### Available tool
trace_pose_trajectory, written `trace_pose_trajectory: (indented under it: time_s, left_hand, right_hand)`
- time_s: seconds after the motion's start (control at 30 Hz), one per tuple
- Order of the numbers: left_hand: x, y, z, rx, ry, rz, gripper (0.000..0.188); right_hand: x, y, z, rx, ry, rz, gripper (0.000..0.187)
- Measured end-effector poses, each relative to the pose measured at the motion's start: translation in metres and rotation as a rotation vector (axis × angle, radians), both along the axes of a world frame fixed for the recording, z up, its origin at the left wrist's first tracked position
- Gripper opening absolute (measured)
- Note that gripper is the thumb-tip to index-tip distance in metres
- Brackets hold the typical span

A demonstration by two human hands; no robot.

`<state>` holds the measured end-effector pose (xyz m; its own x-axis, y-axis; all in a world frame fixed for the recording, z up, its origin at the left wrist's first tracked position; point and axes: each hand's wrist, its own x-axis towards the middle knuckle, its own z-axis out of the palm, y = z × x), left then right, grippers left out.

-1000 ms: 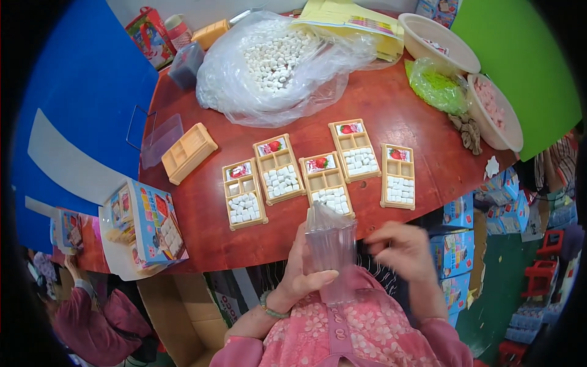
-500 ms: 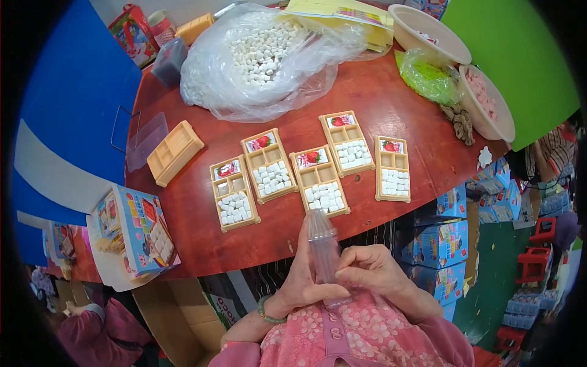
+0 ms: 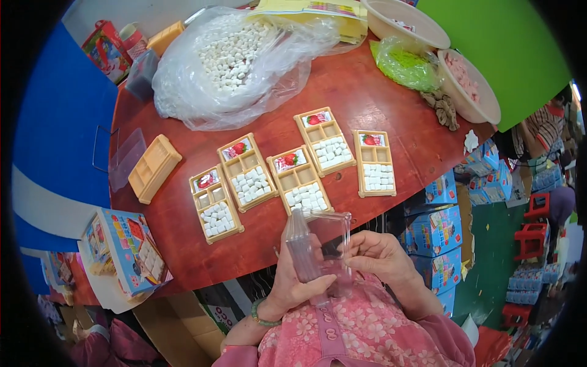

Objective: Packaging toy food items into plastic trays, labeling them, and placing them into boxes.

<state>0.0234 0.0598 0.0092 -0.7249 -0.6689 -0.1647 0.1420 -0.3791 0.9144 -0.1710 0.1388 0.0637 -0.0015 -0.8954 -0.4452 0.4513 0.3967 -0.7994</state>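
Observation:
My left hand (image 3: 286, 278) grips a nested stack of clear plastic covers (image 3: 299, 241) upright in front of my chest. One clear cover (image 3: 335, 224) stands out from the right side of the stack. The fingers of my right hand (image 3: 384, 262) pinch this cover's right edge. Just beyond my hands lie several tan compartment trays (image 3: 374, 165), among them a near tray (image 3: 300, 183) close to the stack's top. Each of these holds white marshmallow-like pieces in its large section and a strawberry-printed packet at its far end.
A large clear bag (image 3: 229, 67) of white pieces lies at the back. Another tan tray (image 3: 155, 168) sits at the left, beyond an open blue printed box (image 3: 131, 251). Bowls, including one (image 3: 471, 85) with pink pieces, stand back right. Blue boxes (image 3: 433, 231) are stacked off the table's right edge.
The single cover has come away from the stack toward the right, with my right hand at its edge. My left hand has shifted slightly left in the view, as have the table things.

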Motion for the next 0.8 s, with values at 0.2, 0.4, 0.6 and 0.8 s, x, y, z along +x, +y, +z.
trace_pose_trajectory:
  time_s: [0.2, 0.4, 0.6, 0.8]
  left_hand:
    - [-0.003, -0.001, 0.001, -0.136, -0.008, -0.013, 0.111]
    - [-0.012, -0.001, 0.004, 0.040, -0.040, -0.047, 0.114]
    - [-0.022, 0.006, 0.004, -0.005, 0.045, -0.003, 0.116]
    - [-0.020, 0.000, 0.000, -0.015, 0.109, -0.153, 0.108]
  right_hand:
    - [-0.010, 0.010, -0.007, -0.049, 0.156, -0.034, 0.006]
    - [-0.004, 0.014, -0.015, -0.138, 0.255, -0.059, 0.009]
    - [0.005, 0.005, -0.012, -0.216, 0.200, 0.012, 0.009]
    - [0.008, 0.003, -0.021, -0.233, 0.065, 0.134, 0.011]
